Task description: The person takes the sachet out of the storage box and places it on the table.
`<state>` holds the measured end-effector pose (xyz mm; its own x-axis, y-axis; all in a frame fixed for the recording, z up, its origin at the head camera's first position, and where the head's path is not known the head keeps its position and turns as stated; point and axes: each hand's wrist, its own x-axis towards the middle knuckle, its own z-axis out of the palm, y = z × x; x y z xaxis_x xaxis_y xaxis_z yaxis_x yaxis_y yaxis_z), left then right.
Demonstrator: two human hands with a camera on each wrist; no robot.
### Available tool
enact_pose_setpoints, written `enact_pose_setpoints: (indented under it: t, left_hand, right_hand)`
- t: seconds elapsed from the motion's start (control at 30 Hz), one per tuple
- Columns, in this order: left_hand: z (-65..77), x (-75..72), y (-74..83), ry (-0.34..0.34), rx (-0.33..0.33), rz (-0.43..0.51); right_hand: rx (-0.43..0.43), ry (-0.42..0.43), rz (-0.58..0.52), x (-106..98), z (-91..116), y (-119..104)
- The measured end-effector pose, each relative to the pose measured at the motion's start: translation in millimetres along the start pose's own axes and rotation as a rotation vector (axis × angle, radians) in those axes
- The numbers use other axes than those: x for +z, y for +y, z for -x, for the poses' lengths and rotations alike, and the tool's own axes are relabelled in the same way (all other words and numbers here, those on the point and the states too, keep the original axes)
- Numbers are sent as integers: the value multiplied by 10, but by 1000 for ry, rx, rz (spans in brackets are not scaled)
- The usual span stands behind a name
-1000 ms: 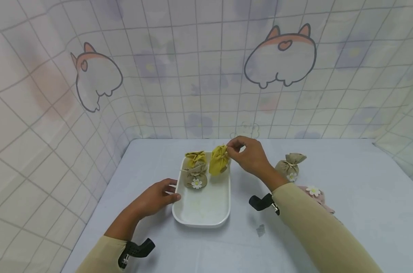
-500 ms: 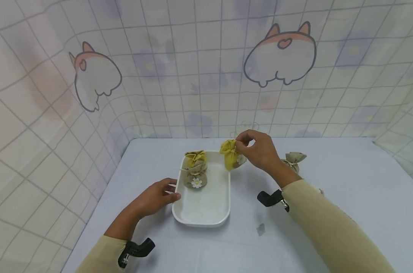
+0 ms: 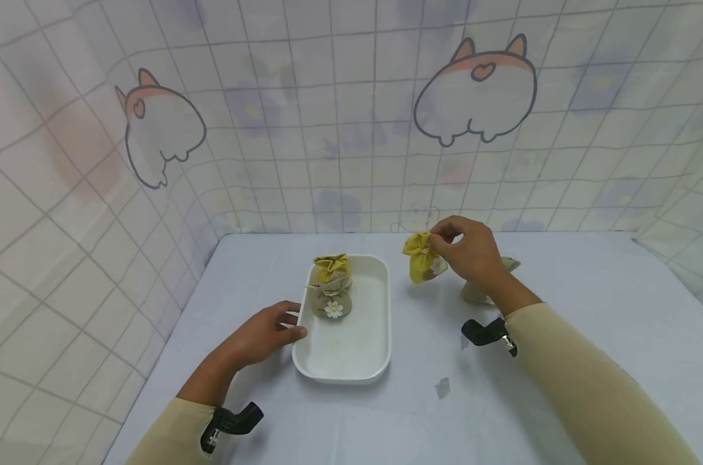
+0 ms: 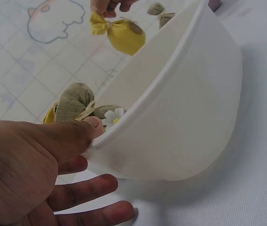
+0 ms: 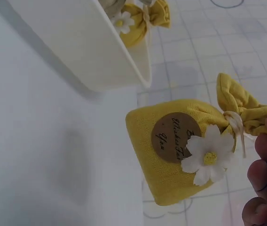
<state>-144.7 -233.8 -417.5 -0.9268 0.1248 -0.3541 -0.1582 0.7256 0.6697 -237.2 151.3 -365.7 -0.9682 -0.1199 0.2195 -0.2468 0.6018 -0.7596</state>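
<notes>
My right hand (image 3: 470, 252) pinches the gathered neck of a yellow cloth drawstring pouch (image 3: 419, 265), which hangs to the right of the white plastic tray (image 3: 342, 378). The right wrist view shows its white fabric flower (image 5: 208, 157) and round brown label (image 5: 173, 136). My left hand (image 3: 264, 339) holds the tray's left rim, thumb over the edge and fingers outside, as the left wrist view shows. Inside the tray, at the back left, a beige pouch (image 3: 331, 302) with a daisy sits in front of another yellow pouch (image 3: 331, 265).
Another beige pouch (image 3: 473, 294) lies on the white table beyond the tray's right, partly behind my right hand. Small grey patches (image 3: 442, 388) mark the table surface. A grid-patterned cloth (image 3: 351, 129) hangs along the back and sides.
My right hand has carried the yellow pouch out over the tray's right rim and farther right. The pink pouch is now behind my sleeve. My left hand has stayed on the rim.
</notes>
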Motion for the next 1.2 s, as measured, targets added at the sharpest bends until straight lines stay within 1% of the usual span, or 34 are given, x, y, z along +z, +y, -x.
enact_pose_setpoints:
  t: [0.23, 0.6, 0.73, 0.87, 1.03, 1.2]
  left_hand:
    - [-8, 8, -3, 0, 4, -2]
    - [-17, 24, -13, -5, 0, 10]
    - [-17, 16, -17, -5, 2, 10]
    - [-20, 15, -20, -2, -2, 1]
    - [-22, 15, -33, -1, 2, 1]
    - [-13, 8, -19, -4, 16, 7]
  right_hand:
    - [11, 24, 8, -59, 1, 94]
    - [16, 33, 36, -131, 46, 176]
    - [31, 59, 44, -136, 58, 213]
    - [29, 78, 28, -132, 48, 238]
    - [29, 56, 24, -113, 25, 225]
    - [24, 10, 14, -76, 6, 253]
